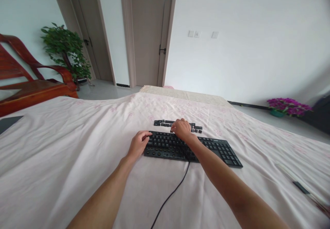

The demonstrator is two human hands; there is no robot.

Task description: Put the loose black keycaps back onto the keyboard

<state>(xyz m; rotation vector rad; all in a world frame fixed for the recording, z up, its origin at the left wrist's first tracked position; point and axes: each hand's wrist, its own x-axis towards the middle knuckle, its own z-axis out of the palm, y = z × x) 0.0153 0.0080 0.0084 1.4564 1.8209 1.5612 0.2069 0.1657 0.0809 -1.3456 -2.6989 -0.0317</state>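
A black keyboard lies on the cloth in front of me, several keys gone from its near rows, where bare sockets show. My left hand is closed on its upper left corner, thumb and fingers at the edge. Reaching over the keyboard, my right hand has its fingers bent together at a small black keycap just past the far edge. Part of that keycap is hidden by the fingertips. Loose keycaps lie in rows beyond the keyboard, among them a long space bar; my right hand covers the middle ones.
A black cable runs from the keyboard toward me over the wrinkled pink cloth. At the right lies a thin stick-like item with a dark band. A dark flat object sits at the left edge. A wooden chair stands beyond.
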